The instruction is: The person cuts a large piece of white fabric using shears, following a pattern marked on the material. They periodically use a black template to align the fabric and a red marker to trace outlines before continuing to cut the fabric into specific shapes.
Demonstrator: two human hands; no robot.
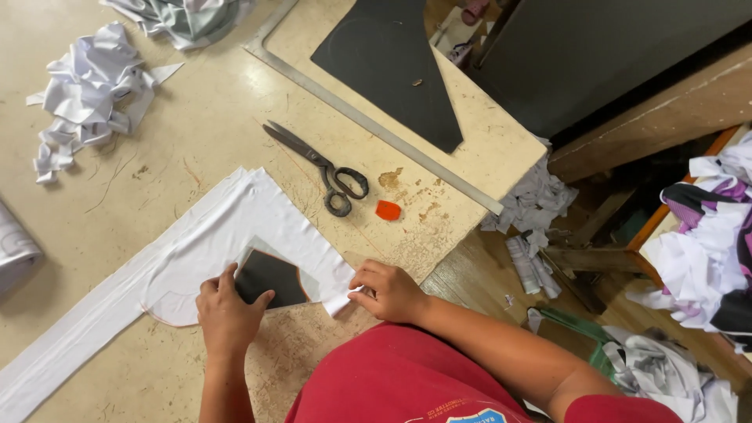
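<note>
A long strip of white fabric (235,227) lies bent at an angle on the cream worktable (196,133). On it sits a small dark pattern piece (270,276). My left hand (227,313) presses flat on the fabric beside that piece, fingertips touching its edge. My right hand (388,290) pinches the fabric's corner near the table's front edge. An orange line is drawn along the fabric's curved edge below my left hand.
Black scissors (321,168) and an orange chalk piece (387,209) lie behind the fabric. A large dark pattern (392,63) and a metal ruler (368,121) rest farther back. Fabric scraps (90,94) sit at the far left; more offcuts (697,258) pile at right.
</note>
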